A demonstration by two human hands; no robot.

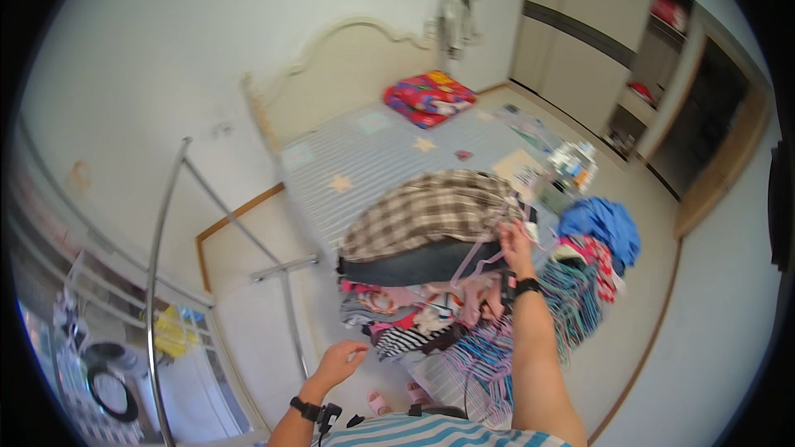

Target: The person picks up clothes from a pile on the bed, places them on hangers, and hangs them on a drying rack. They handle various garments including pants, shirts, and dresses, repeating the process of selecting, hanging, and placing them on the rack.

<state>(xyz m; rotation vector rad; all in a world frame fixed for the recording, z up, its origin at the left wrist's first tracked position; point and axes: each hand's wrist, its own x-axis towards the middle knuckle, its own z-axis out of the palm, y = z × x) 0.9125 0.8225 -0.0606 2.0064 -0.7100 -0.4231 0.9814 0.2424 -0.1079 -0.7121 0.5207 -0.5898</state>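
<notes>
R hand [515,242] is up at the near right end of a brown-and-cream checked cloth garment [431,205], fingers closed on a thin lilac-pink wire-like hanger [457,281]. Hanger slants across the garment's R end, its lower corner over a dark grey cloth layer [410,265] under the checks. Can't tell if any cloth is pinched too, or if the hanger is inside the garment; too blurry.

L hand [338,362] has nothing in it, fingers loosely bent, low near the bed's front edge, well apart from the hanger.

Step in hand, by my read: hanger handling at the garment's R end, R hand only; putting in vs. taking out = unclear. Next move prob. calls for a steady R grip on the hanger, plus L hand coming up to hold the cloth. Snag risk, IMO: loose fabric.

Nearby: mixed clothes heap [414,314] in front, teal-and-purple hangers [577,302] in a tangle to the R, bright blue cloth garment [603,228] beyond. All on/around the pale blue striped bed [377,161]. Shiny metal rack [152,281] far L.
</notes>
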